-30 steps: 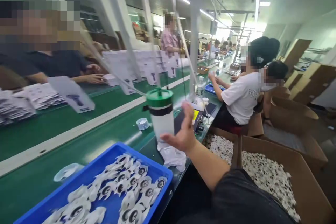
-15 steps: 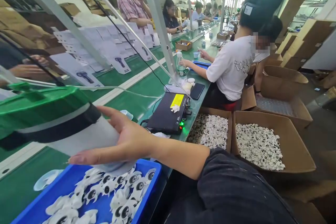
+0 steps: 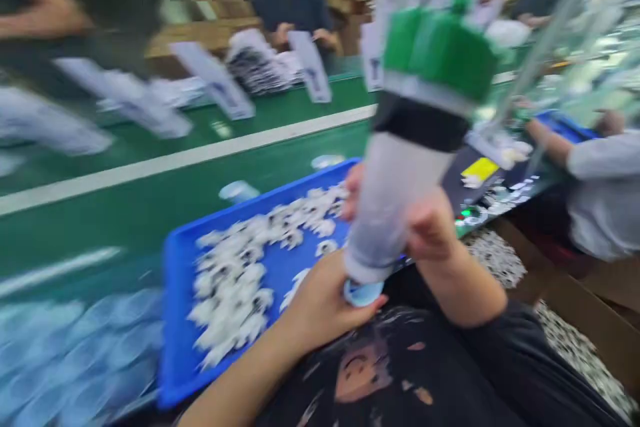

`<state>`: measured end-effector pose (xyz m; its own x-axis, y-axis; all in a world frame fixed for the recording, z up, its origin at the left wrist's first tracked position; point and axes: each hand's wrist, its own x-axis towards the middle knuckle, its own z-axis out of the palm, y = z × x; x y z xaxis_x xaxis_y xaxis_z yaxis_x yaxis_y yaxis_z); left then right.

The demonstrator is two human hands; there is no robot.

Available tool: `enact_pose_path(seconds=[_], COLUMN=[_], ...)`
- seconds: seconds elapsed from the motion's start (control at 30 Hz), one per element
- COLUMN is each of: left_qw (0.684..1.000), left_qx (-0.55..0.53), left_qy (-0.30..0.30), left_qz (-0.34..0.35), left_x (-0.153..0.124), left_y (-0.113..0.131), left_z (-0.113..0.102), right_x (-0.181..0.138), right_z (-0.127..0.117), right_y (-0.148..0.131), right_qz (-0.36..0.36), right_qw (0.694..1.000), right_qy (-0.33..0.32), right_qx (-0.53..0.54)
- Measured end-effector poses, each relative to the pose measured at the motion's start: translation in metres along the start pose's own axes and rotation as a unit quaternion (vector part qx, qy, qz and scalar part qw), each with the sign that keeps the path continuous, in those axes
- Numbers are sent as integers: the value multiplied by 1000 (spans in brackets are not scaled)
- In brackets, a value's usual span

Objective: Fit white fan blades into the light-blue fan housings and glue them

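Observation:
A translucent white bottle (image 3: 395,193) with a green cap and a black band stands tilted in front of my chest. My right hand (image 3: 430,230) is wrapped round its lower body. Under the bottle's bottom end, my left hand (image 3: 320,303) is closed, with the thumb against a small light-blue round piece (image 3: 363,292) there. Just beyond both hands lies a blue tray (image 3: 173,267) with several small white parts in it. The picture is smeared by motion.
A green conveyor belt (image 3: 150,193) with a white stripe carries white cards; people work on its far side. A black device with a yellow label (image 3: 480,170) sits to the right, beside a co-worker's white sleeve (image 3: 600,167). A cardboard box of small parts (image 3: 580,347) is at lower right.
The view has swung left and down. The bottle has come upright before my chest, my right hand has closed round it, and my left hand has come in at its base.

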<state>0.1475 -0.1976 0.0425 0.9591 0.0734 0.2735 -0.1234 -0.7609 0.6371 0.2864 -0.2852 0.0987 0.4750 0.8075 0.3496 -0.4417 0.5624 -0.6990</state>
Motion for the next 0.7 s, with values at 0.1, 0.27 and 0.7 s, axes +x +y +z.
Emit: enact_pose_path(seconds=[0.1, 0.27, 0.7], left_qw=[998, 991, 982], left_qx=[-47, -84, -180], left_qy=[47, 99, 55], left_qz=[-6, 21, -10], left_x=[1, 3, 0], left_y=[-9, -14, -10], left_z=[3, 4, -6], right_x=[2, 0, 6], right_z=[-1, 8, 24], right_y=[9, 12, 8], right_qz=[-78, -92, -33], right_qw=[996, 983, 970], right_qy=[-10, -30, 39], right_qx=[-47, -153, -238])
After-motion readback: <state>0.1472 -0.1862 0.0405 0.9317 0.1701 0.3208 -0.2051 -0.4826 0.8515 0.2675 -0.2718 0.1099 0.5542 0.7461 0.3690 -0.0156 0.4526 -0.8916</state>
